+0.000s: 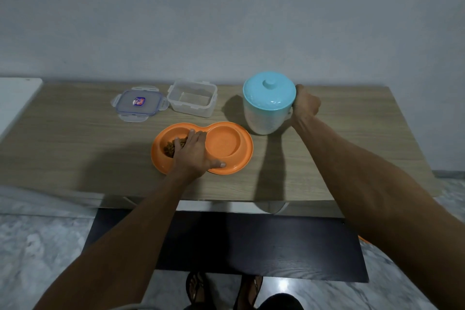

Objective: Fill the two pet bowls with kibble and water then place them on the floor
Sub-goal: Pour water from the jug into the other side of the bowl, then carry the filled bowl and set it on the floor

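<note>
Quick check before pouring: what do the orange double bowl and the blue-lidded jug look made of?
Orange double bowl: probably moulded plastic, one piece, smooth with a dull sheen. Jug: likely plastic too, a pale, slightly translucent body under an opaque glossy blue lid with highlights. The right hand hides its handle.

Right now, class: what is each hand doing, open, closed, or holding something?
Left hand: open, resting on the orange double bowl.
Right hand: closed on the jug handle.

grey wall (226, 12); wooden table (75, 148); marble floor (37, 241)
</note>
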Motion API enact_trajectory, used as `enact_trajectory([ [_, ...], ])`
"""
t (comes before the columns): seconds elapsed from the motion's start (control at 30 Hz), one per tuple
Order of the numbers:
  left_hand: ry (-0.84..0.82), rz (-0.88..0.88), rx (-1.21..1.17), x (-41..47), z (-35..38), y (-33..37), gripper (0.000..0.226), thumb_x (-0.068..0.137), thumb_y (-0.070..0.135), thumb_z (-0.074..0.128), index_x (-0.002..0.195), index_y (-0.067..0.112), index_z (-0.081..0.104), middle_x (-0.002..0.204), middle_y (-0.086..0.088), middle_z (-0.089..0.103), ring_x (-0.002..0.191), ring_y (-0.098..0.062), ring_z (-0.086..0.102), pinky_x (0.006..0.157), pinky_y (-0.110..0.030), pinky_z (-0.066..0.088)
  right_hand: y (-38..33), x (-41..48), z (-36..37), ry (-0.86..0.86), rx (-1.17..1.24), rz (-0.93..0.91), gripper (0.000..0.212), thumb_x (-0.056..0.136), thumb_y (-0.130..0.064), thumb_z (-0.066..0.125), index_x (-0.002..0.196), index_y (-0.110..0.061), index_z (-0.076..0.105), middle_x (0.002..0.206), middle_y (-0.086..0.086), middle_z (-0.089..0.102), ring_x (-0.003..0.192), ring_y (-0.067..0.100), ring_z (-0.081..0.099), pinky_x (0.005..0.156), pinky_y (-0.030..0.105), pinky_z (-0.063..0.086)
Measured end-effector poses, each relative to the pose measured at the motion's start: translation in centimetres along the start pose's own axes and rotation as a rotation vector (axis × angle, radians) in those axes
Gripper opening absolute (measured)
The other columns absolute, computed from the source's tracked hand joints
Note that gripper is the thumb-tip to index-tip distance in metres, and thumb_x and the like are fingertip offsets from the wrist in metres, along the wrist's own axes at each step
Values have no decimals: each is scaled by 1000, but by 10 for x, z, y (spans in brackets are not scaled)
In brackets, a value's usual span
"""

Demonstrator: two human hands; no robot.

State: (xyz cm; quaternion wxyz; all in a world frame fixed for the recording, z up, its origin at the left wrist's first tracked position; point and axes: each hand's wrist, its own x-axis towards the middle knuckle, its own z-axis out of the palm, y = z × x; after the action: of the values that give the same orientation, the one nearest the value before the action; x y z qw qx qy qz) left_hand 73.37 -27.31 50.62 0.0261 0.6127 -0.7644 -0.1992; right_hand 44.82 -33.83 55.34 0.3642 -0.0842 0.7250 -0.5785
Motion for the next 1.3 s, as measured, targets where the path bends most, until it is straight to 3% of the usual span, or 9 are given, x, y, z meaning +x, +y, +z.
enact_trajectory([
  [0.17,-9,-2,12,-2,-2,1,108,69,69,70,151,16,25,159,-4,28,152,-27,9,118,-60,1,-2,-10,-3,12,0,-46,30,79,-37,62,63,-12,59,68,2,62,71,23,57,67,34,45],
  [0.27,39,24,10,-6,-4,1,110,71,75,63,153,15,21,161,-6,26,152,-28,9,118,-59,3,5,-20,-8,84,53,-25,40,91,-41,47,93,-6,68,91,8,64,79,26,57,65,32,45],
  [0.33,107,15,-13,-10,-7,-2,107,76,78,54,154,13,19,161,-8,24,152,-28,11,118,-57,4,13,-26,-12,138,70,3,46,91,-39,40,106,-4,66,101,11,66,88,30,60,76,40,52],
  [0.53,274,-151,-154,-15,-21,-34,89,87,70,42,149,9,29,155,-13,33,143,-31,32,111,-55,28,49,-60,-17,197,-75,48,46,96,-26,37,129,3,52,129,19,57,112,37,56,95,44,46],
  [0.63,258,-275,-180,-16,-24,-59,79,90,57,49,142,0,33,144,-22,41,134,-38,40,105,-53,40,70,-82,-9,155,-218,35,48,91,-28,47,130,0,50,134,22,55,118,40,55,102,48,45],
  [0.9,114,-483,-267,-10,-29,-99,70,85,56,58,122,-4,57,126,-24,58,119,-41,55,94,-45,49,110,-127,20,-13,-521,-6,67,63,-50,57,112,-5,67,116,18,65,104,36,61,84,37,51],
  [1.0,56,-461,-272,-6,-30,-104,63,84,58,54,107,2,67,110,-21,67,104,-40,63,85,-40,54,115,-138,25,3,-553,-25,54,74,-46,64,107,-3,70,111,19,68,101,35,63,78,34,48],
  [1.13,3,-514,-355,7,-24,-116,64,63,66,50,91,13,72,88,-13,73,80,-36,71,78,-42,60,118,-147,25,27,-587,-50,48,79,-39,70,113,-5,69,116,19,68,109,36,62,89,37,50],
  [1.3,-38,-555,-455,19,-4,-128,66,52,67,57,92,16,70,88,-11,74,78,-35,72,75,-43,61,118,-158,10,63,-584,-27,46,80,-39,72,110,-5,70,115,18,69,110,36,62,93,38,51],
])
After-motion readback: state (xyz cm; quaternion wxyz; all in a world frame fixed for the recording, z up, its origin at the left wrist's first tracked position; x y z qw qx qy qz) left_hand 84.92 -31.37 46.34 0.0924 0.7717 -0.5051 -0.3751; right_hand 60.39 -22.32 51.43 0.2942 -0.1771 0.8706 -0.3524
